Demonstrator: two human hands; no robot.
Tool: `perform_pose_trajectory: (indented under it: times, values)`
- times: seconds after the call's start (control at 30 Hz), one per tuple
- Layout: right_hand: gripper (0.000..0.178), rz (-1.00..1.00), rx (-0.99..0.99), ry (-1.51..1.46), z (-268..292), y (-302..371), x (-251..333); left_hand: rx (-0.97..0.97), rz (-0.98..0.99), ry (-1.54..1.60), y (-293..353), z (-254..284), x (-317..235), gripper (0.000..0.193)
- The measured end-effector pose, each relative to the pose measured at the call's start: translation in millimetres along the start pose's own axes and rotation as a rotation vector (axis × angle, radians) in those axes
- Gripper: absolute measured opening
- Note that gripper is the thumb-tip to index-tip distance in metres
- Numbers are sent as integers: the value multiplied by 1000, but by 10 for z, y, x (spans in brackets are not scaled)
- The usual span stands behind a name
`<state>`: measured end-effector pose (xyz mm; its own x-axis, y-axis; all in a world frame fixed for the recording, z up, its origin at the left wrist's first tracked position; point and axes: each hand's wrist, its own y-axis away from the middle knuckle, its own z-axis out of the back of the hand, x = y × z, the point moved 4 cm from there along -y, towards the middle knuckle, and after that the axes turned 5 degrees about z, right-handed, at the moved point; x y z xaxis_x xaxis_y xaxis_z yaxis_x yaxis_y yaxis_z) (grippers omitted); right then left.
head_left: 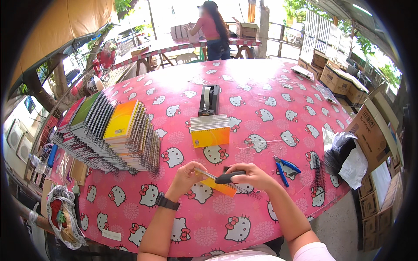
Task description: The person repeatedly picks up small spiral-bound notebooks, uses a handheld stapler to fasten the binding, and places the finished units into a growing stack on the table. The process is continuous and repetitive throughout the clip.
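My left hand (190, 175), with a dark watch on its wrist, pinches the edge of a small yellow-orange notebook (224, 188) above the table. My right hand (252, 175) is closed round a black handheld tool (226, 178), whose end lies against the notebook's edge. A dark spiral coil (248, 191) trails from the notebook out beneath my right hand. Just beyond my hands stands a block of yellow-orange notebooks (210, 136). Blue-handled cutting pliers (285, 168) lie spread to the right of my right hand.
Tall stacks of spiral notebooks (117, 126) fill the table's left side. A black tape dispenser (209, 100) sits behind the notebook block. Loose black coils (318, 178) lie at the right edge, near cardboard boxes (370, 130). Another person (213, 32) stands at a far table.
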<state>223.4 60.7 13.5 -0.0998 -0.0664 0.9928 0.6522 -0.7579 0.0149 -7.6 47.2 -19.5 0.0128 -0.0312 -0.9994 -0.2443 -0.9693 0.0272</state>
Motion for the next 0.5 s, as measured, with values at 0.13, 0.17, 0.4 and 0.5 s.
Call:
perform_pose_trajectory:
  times: [0.13, 0.17, 0.4, 0.5]
  values:
    - [40, 183, 16, -293, 47, -18, -93, -78, -337, -387, -11, -13, -153, 19]
    - [42, 155, 8, -227, 21, -17, -73, -119, -393, -484, 2, -23, -203, 19]
    - [52, 285, 44, -395, -74, -25, -25, -126, -222, -545, 59, 3, -298, 20]
    - [60, 96, -50, 155, -88, -51, -3, -121, -194, -442, 61, 21, -275, 20]
